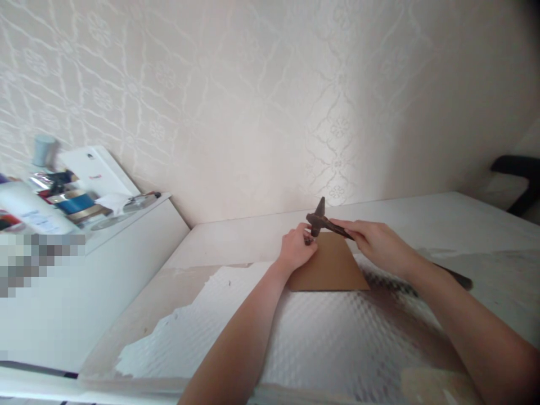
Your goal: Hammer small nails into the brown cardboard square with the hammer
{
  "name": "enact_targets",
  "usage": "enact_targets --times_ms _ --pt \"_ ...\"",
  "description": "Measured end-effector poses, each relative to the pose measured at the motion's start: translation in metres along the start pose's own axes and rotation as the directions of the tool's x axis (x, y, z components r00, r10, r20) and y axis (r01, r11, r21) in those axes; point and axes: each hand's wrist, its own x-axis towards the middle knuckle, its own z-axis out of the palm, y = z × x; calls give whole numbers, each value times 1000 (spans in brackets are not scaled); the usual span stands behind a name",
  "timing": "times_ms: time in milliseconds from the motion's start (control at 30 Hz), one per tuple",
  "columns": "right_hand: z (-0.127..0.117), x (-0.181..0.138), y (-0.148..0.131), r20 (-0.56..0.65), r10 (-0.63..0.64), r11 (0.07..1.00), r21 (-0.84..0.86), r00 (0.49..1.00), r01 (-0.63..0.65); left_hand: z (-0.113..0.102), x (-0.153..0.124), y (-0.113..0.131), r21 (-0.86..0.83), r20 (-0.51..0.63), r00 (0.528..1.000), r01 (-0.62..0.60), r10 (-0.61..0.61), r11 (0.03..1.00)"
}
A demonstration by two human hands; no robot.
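Observation:
My right hand (375,242) is closed around the dark handle of a hammer (319,218). The hammer's head hangs just above the fingers of my left hand (296,248). Those fingers are curled in a pinch at the far left edge of a brown cardboard sheet (331,267). A small dark patterned piece (309,239) shows between them, too small to name. The cardboard lies flat on a silvery, dimpled sheet (320,332). Beyond my right forearm, a dark bar's end (458,275) sticks out; I cannot tell whether it belongs to the hammer.
The white table (236,236) meets a patterned wall (253,112) at the back. At left, a white cabinet (126,287) carries a white box (99,171), a blue roll of tape (76,201) and a white bottle (36,208). A black armrest (517,169) stands at far right.

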Motion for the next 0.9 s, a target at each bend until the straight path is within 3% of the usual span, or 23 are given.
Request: enact_targets --times_ms 433,900 --pt "1 0 4 17 6 1000 7 1000 -6 3 2 -4 -8 -5 1000 -8 8 1000" --pt "0 0 -1 -4 19 999 27 1000 -19 -3 4 -4 -387 16 988 148 -154 910"
